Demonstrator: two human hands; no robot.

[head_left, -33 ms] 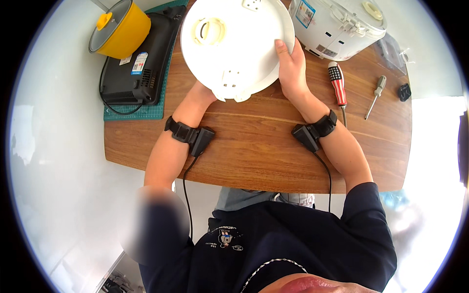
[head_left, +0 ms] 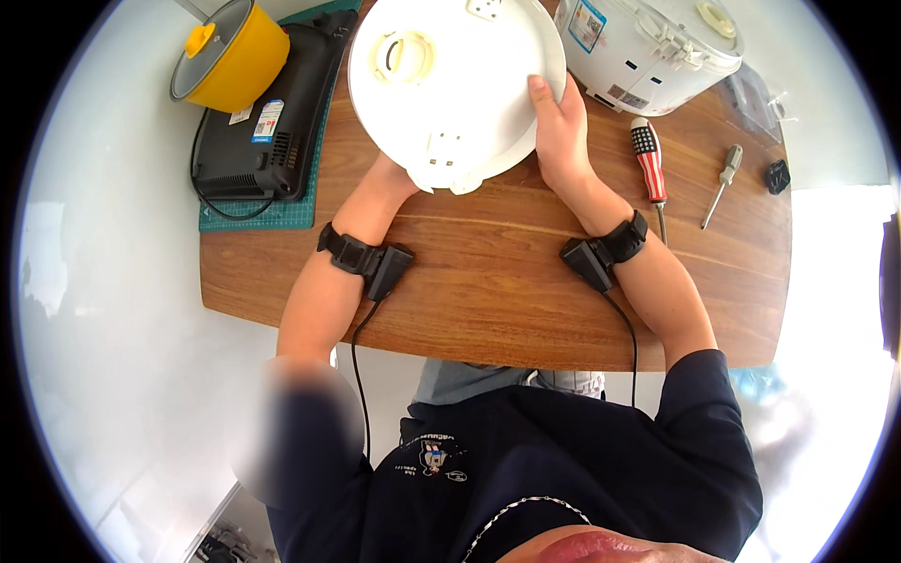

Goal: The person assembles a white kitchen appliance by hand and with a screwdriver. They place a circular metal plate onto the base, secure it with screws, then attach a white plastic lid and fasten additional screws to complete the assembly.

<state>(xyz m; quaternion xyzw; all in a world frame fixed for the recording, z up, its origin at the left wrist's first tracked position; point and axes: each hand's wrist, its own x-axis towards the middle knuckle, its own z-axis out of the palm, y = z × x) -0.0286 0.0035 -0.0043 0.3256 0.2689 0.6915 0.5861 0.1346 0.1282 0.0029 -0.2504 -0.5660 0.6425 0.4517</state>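
A white round plastic lid (head_left: 479, 113) is held up over the table, with a ringed round opening (head_left: 402, 58) and small square fittings on its face. My right hand (head_left: 563, 131) grips its right rim, thumb on top and fingers mostly hidden. Under the lower left edge, my left hand (head_left: 392, 176) supports the lid; its fingers are out of sight behind it. Right of the lid stands a white rice cooker body (head_left: 629, 70).
On the wooden table (head_left: 488, 281) lie a flag-patterned screwdriver (head_left: 648, 155), a grey-handled screwdriver (head_left: 730, 167), a small black piece (head_left: 777, 176) and a clear plastic bag (head_left: 751, 108). At left, a yellow pot (head_left: 244, 61) sits on a black appliance (head_left: 267, 150) over a green mat (head_left: 300, 216).
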